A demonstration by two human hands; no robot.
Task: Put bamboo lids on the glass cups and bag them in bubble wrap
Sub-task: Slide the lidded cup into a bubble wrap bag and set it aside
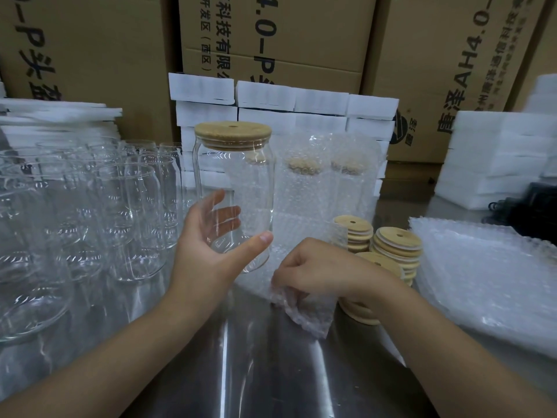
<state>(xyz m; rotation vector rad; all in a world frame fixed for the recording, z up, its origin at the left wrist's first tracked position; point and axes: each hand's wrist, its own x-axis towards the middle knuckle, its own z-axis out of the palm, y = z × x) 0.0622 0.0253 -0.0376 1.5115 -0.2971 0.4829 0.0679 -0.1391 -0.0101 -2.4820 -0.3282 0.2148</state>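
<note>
Two hands: left hand [208, 245] raised over the table [241, 372], right hand [316, 273] low beside it.
Left fingers [211, 203]: curled round the back of a glass cup [241, 188] and seen through the glass, with the thumb pressed on the front near the base.
Right fingers [284, 268]: pinched together on the upper edge of a bubble wrap bag [304, 312].
Glass cup: upright, held clear of the table, straight ahead of the person.
Bamboo lid [232, 134]: seated flat on the cup's mouth, with a small hole near its middle.
Bubble wrap bag: crumpled on the table, just below and right of the cup.
Spare lids [394, 245]: stacked on the table just behind the right hand.
Wrapped cups [325, 182]: lidded, standing in bubble wrap behind the held cup, to its right.
Empty cups [129, 212]: crowded together on the left of the table, without lids.
Bag pile [488, 282]: flat bubble wrap bags heaped at the right.
Foam blocks [301, 107]: white, stacked along the back.
Cardboard boxes [301, 34]: printed, rising behind the foam.
</note>
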